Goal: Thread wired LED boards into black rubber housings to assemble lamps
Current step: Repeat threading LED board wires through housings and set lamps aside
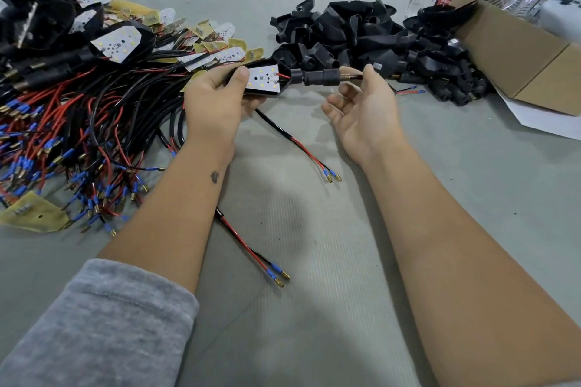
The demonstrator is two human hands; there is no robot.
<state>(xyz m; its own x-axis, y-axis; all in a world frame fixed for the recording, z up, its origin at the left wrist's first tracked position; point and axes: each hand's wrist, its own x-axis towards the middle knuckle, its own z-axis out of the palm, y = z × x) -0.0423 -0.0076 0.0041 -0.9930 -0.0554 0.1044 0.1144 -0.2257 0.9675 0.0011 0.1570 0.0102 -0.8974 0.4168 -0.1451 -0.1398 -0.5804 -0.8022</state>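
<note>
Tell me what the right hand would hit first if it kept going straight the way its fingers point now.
The right hand pinches the housing's threaded end, fingers pointing up and left. Straight on, it would probably first meet the pile of black rubber housings behind; depth is unclear, so it may pass above them.

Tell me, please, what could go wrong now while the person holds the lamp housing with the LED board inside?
1. The right hand pinches only the brass tip at the housing's neck; a hard pull may strain the red wire where it meets the LED board.
2. The left hand holds the black housing with its thumb on the board, which could shift or tilt.
</note>
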